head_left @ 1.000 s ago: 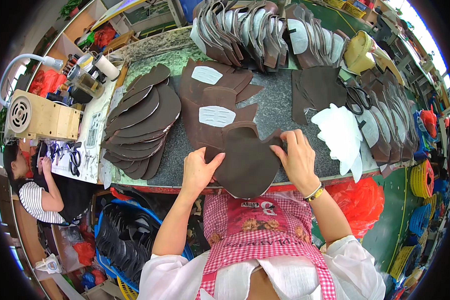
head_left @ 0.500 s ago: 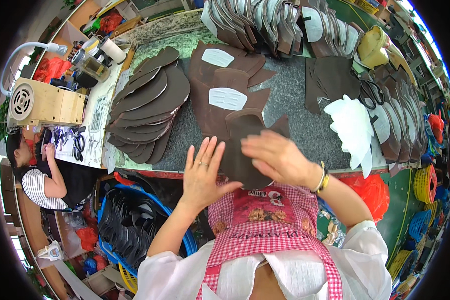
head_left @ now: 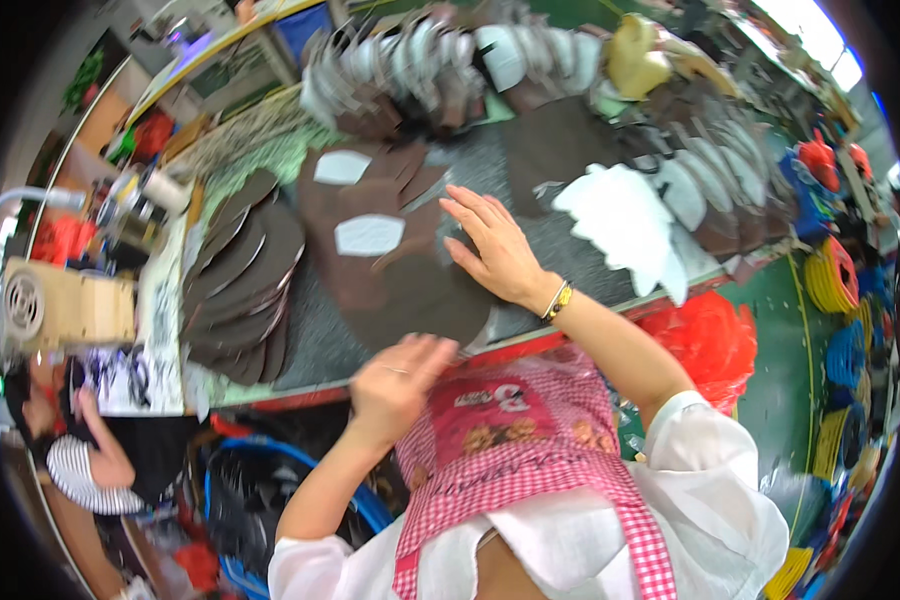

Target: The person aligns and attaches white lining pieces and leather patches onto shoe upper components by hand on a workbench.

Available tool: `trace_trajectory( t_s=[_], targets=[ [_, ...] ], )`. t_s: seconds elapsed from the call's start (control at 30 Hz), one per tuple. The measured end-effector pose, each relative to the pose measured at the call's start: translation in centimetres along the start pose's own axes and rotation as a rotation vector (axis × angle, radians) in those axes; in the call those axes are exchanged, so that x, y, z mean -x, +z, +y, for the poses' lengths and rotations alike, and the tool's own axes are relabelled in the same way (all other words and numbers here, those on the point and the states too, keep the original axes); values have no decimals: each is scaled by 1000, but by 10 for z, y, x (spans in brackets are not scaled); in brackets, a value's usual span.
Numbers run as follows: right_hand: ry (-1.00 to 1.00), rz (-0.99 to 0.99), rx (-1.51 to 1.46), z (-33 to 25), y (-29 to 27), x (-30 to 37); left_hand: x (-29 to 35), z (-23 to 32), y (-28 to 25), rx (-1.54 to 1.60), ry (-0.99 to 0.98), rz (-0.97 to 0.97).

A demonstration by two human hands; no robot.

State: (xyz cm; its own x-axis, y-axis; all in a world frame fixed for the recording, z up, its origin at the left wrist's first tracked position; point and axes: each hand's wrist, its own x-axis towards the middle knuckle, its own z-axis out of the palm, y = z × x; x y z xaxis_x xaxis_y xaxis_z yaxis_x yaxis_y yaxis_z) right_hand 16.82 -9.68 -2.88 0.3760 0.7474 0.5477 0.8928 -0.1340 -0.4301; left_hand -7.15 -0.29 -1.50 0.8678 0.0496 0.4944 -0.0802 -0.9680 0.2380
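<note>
A dark brown flat piece (head_left: 420, 298), rounded at its near end, lies over larger brown cut pieces (head_left: 325, 215) on the grey work surface. White patches (head_left: 370, 236) show on the brown pieces. My right hand (head_left: 498, 250), with a bracelet at the wrist, is open with fingers stretched out beside the dark piece's upper right edge. My left hand (head_left: 400, 385), wearing a ring, is at its near edge by the table front, fingers outstretched and slightly blurred, holding nothing visible. Whether either palm touches the piece is hard to tell.
Fanned dark brown pieces (head_left: 245, 285) lie at the left. White cut pieces (head_left: 625, 225) and a dark brown stack (head_left: 560, 145) are at the right. Rows of brown-and-white pieces (head_left: 400, 75) line the back. A co-worker (head_left: 90, 450) sits at the far left; a red bag (head_left: 705, 345) hangs lower right.
The view has swung, shifting the table leftward and tilting it. My right hand has moved off the dark piece's middle to its right side. My left hand has dropped to the near edge.
</note>
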Motion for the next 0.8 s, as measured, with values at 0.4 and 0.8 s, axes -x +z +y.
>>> trace_trajectory(
  t_s=[0.4,0.8],
  targets=[
    [201,-219,391,86,-184,83,-9,-106,-92,-580,-244,97],
    [15,-383,510,119,-183,76,-161,90,129,169,320,-184]
  ],
)
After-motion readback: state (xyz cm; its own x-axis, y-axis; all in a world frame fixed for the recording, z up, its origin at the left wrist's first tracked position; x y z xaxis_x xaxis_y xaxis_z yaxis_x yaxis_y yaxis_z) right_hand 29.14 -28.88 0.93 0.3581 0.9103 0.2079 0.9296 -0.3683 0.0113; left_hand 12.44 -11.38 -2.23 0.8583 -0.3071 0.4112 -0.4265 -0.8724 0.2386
